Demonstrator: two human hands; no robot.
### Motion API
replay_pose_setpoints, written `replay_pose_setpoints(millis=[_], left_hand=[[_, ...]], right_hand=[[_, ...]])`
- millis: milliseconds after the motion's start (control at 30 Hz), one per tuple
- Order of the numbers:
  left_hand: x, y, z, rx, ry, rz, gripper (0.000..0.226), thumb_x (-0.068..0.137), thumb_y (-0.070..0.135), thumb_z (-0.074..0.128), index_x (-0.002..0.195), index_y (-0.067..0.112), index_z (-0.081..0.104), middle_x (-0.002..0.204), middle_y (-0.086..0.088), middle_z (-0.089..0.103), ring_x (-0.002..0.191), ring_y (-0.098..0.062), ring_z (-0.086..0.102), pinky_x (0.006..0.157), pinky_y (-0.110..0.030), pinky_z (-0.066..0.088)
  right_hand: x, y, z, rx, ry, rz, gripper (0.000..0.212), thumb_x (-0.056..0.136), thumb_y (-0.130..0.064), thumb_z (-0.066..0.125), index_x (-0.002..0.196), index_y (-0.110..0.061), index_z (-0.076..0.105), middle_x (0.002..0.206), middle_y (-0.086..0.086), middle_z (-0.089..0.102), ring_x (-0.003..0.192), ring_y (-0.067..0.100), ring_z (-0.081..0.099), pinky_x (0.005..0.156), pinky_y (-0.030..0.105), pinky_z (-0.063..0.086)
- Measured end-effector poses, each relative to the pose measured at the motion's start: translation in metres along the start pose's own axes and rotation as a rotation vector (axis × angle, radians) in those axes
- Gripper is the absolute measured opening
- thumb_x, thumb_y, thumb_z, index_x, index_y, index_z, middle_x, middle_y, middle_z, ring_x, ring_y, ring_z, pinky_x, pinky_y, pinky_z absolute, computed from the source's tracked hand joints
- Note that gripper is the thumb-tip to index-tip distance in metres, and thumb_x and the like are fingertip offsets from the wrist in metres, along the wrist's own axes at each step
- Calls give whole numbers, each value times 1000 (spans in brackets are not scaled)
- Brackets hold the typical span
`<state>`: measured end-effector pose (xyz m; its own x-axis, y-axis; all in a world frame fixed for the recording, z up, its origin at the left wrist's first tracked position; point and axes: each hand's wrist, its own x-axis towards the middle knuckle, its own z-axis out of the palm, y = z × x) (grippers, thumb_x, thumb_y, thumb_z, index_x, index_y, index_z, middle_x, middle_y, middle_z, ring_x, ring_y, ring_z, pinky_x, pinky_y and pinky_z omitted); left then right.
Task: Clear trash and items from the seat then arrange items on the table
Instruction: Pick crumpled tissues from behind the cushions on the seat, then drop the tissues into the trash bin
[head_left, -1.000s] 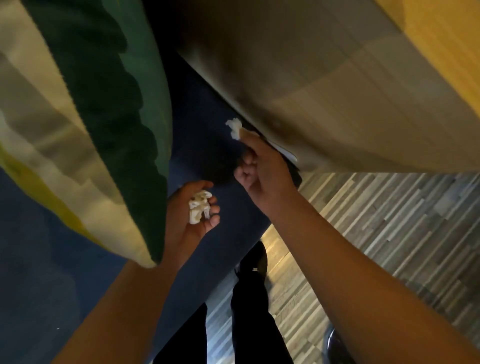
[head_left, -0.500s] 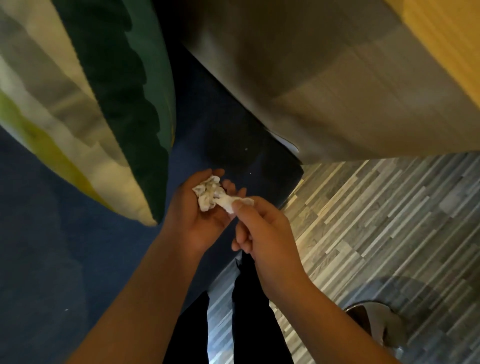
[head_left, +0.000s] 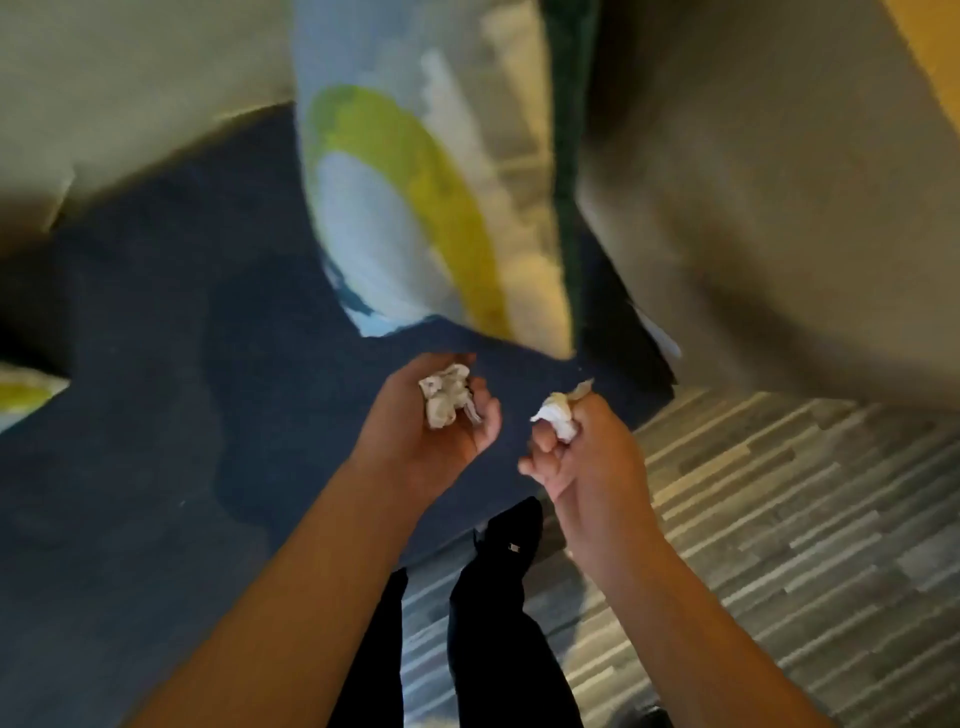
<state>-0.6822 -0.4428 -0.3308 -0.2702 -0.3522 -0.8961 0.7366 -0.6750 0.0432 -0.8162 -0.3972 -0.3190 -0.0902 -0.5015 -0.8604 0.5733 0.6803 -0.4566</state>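
My left hand (head_left: 431, 431) is cupped palm up over the dark blue seat (head_left: 156, 415), holding a crumpled white tissue wad (head_left: 448, 396). Just to its right, my right hand (head_left: 582, 457) pinches a second small white tissue scrap (head_left: 558, 415) between thumb and fingers. The two hands are a little apart above the seat's front corner.
A patterned cushion (head_left: 415, 197) with blue, yellow and cream stands on the seat just beyond my hands. A beige side panel (head_left: 769, 208) rises at the right. A second cushion corner (head_left: 21, 395) shows at the far left. Striped grey floor (head_left: 779, 519) and my dark trouser legs (head_left: 493, 623) lie below.
My right hand picked a tissue scrap from beside the panel, brought it to my left hand, and now holds it slightly apart. The view has swung left along the seat.
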Motion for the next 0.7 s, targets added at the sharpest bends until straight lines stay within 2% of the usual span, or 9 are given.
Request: replay_pose_setpoints(millis=[67, 133, 233, 333, 400, 467, 567, 633, 700], left_hand=[[-14, 7, -20, -64, -10, 45, 22, 90, 12, 56, 70, 8, 66, 62, -4, 57, 52, -15, 57, 53, -28, 53], [-33, 12, -44, -148, -17, 88, 22, 90, 13, 58, 72, 8, 68, 63, -5, 57, 53, -15, 56, 53, -28, 53], [-64, 19, -82, -257, 0, 147, 20, 89, 13, 59, 72, 7, 69, 65, -7, 57, 53, -16, 54, 53, -28, 53], [-99, 27, -127, -373, 16, 212, 16, 86, 14, 61, 75, 7, 70, 68, -7, 57, 56, -16, 53, 53, -29, 53], [-126, 35, -167, -445, 22, 272, 18, 88, 14, 61, 74, 7, 71, 69, -7, 58, 57, -17, 53, 53, -30, 52], [-148, 40, -199, -484, 34, 318, 22, 89, 15, 59, 71, 8, 71, 67, -6, 57, 58, -16, 52, 54, -28, 52], [-188, 35, -261, -579, 28, 395, 23, 89, 14, 56, 70, 9, 69, 65, -5, 57, 58, -16, 50, 55, -25, 51], [-213, 27, -301, -645, 38, 428, 23, 89, 14, 56, 70, 9, 68, 65, -5, 56, 57, -16, 49, 55, -24, 50], [-248, 11, -353, -738, 44, 472, 20, 87, 14, 56, 71, 10, 68, 65, -5, 56, 57, -16, 50, 54, -25, 50]], right_hand=[[-5, 1, 19, -84, -62, 33, 64, 97, -12, 35, 39, -25, 56, 46, -7, 43, 42, 11, 32, 55, 30, 40], [-16, 11, 41, -177, -130, 49, 57, 98, -8, 36, 45, -22, 49, 46, -3, 40, 39, 11, 30, 52, 30, 38], [-38, 34, 67, -305, -286, 8, 37, 91, -4, 46, 56, -16, 43, 51, 0, 42, 40, 11, 35, 49, 28, 39], [-59, 65, 90, -416, -462, -39, 10, 77, -7, 51, 69, -13, 50, 56, 2, 45, 44, 14, 37, 52, 30, 43], [-73, 97, 111, -506, -547, -45, 16, 79, -6, 46, 77, -13, 61, 56, -1, 47, 43, 13, 38, 52, 29, 43], [-85, 123, 129, -559, -582, -21, 32, 86, -3, 40, 73, -15, 66, 52, -3, 46, 41, 11, 33, 44, 26, 35], [-118, 177, 152, -669, -632, 3, 39, 87, 2, 34, 58, -15, 53, 52, -2, 40, 42, 10, 25, 39, 24, 15], [-144, 210, 161, -713, -664, 22, 33, 84, 1, 31, 57, -16, 40, 55, -2, 29, 46, 10, 17, 40, 24, 11], [-181, 257, 173, -750, -708, 99, 32, 86, -4, 29, 56, -15, 34, 56, -2, 24, 46, 9, 14, 39, 21, 10]])
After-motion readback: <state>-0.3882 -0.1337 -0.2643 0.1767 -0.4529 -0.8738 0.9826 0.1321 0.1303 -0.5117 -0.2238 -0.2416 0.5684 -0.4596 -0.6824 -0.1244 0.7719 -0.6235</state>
